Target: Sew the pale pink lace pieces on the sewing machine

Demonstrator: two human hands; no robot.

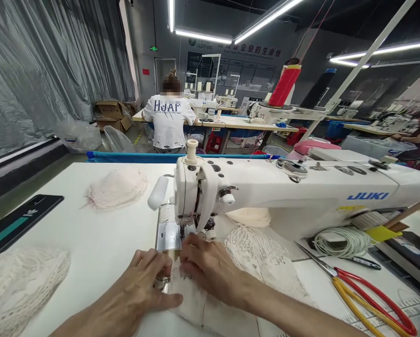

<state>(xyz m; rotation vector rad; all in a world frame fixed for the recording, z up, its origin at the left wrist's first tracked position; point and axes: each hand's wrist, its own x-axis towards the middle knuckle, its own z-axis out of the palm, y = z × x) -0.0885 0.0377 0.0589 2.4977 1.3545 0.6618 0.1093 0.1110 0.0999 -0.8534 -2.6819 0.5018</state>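
Head view: the cream, open-knit fabric (195, 304) lies under both hands, its length running straight ahead to the presser foot (187, 230). The right hand (210, 267), flat and pressing, is nearer the foot. The left hand (143, 281) rests half-curled on the fabric's left edge; I cannot tell whether it grips.

Bright overhead tube light (202, 35), warped edges.

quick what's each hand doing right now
Left hand: fingers curled at the fabric edge, grip cannot be told.
Right hand: open, flat on the fabric at the sewing machine.
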